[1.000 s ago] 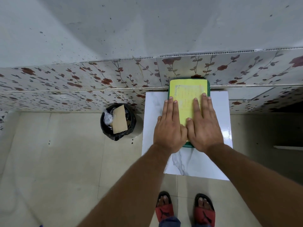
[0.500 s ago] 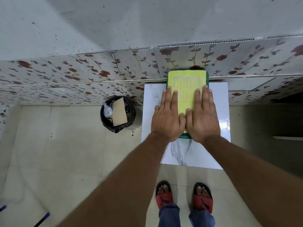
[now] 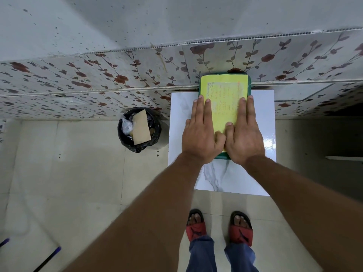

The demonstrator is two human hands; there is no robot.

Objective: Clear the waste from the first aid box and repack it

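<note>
A green first aid box (image 3: 225, 89) with a yellow printed label on its closed lid lies on a white marble-patterned table (image 3: 225, 175) against the wall. My left hand (image 3: 200, 132) lies flat on the lid's left side, fingers straight and together. My right hand (image 3: 244, 132) lies flat on the lid's right side, thumb touching the left thumb. Neither hand grips anything. The box's near edge is mostly hidden under my palms.
A bin with a black liner (image 3: 139, 129) stands on the tiled floor left of the table, holding a brown cardboard piece and crumpled clear plastic. A floral-tiled wall runs behind. My feet in red sandals (image 3: 219, 226) stand below the table. A dark stick (image 3: 47, 259) lies at bottom left.
Both hands stay flat on the lid. My hands have slid slightly apart toward the lid's sides, and the view has tilted so more floor and my feet show.
</note>
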